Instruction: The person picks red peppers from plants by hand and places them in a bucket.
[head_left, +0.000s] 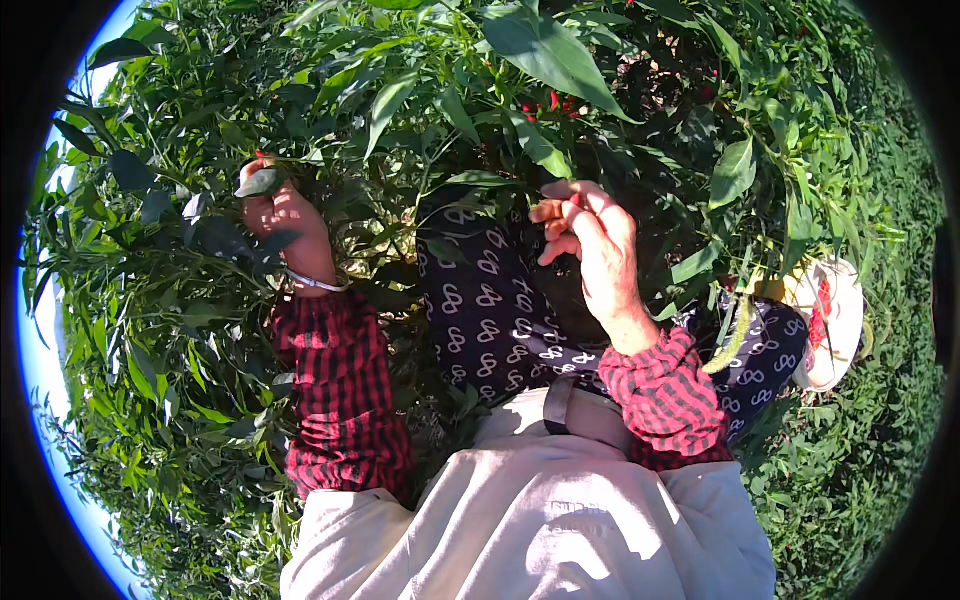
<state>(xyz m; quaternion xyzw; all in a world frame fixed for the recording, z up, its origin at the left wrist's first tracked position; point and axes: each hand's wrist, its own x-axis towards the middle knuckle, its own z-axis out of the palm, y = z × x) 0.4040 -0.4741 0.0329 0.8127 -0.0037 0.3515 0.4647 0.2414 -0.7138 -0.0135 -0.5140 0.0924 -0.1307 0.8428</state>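
My left hand (289, 221) reaches into the leaves of a chili pepper plant (390, 112). A small red chili (261, 154) shows at its fingertips, and a leaf covers part of the fingers, so its grip is unclear. My right hand (592, 232) is raised before my patterned trousers, its fingers bent around a small red chili (575, 199) between thumb and fingers. More red chilies (553, 101) hang among the leaves above the right hand.
A white container (844, 322) with red chilies in it stands at the right, beside my knee. A green bristly grass head (731, 337) hangs over the trousers. Dense pepper foliage surrounds me on both sides and in front.
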